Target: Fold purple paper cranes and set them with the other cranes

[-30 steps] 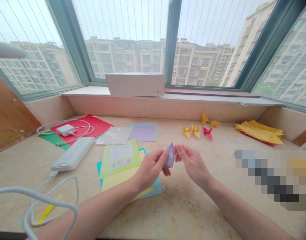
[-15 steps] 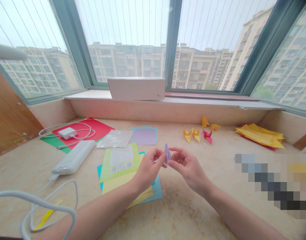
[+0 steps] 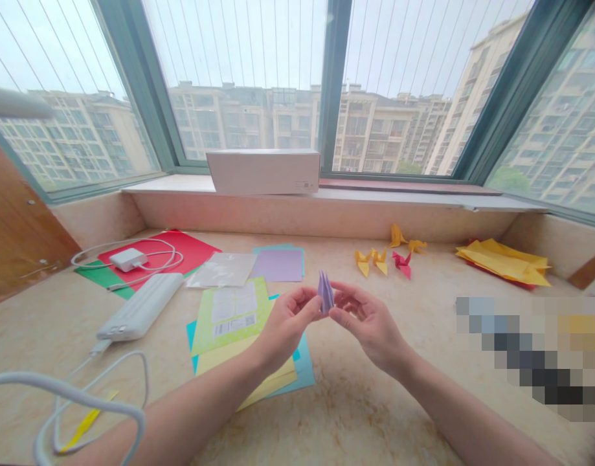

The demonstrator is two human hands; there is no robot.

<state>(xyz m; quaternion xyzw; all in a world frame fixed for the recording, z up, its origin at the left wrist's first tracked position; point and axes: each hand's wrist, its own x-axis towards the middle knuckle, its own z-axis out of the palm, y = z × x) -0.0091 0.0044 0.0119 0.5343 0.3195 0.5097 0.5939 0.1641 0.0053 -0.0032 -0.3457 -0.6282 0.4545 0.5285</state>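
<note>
Nearest, at the lower left, a thick white cable (image 3: 83, 392) looped over a yellow strip (image 3: 88, 424), and two bare forearms reached forward above a marbled surface (image 3: 355, 408). At their ends, the left hand (image 3: 293, 318) and right hand (image 3: 370, 318) faced each other, close together, both pinching one small piece of folded purple paper (image 3: 325, 294). It lay directly between them, lifted off the surface, its long axis roughly upright, with pointed layers fanned slightly apart at the top. Neither hand was clearly nearer, as both touched it: the left thumb overlapped its lower left side, while the right thumb and fingertips met its right edge. How firmly each pressed could not be told.

Partly beneath the left wrist lay pale yellow sheets (image 3: 229, 362), overlapped by a lime-green packet (image 3: 235, 310). Beyond the hands, a flat purple sheet (image 3: 278, 265) lay ahead to the left; orange folded birds (image 3: 362, 262) and a pinkish-red one (image 3: 402, 264) sat ahead to the right. Farthest, a white box (image 3: 264, 173) stood on the windowsill.
</note>
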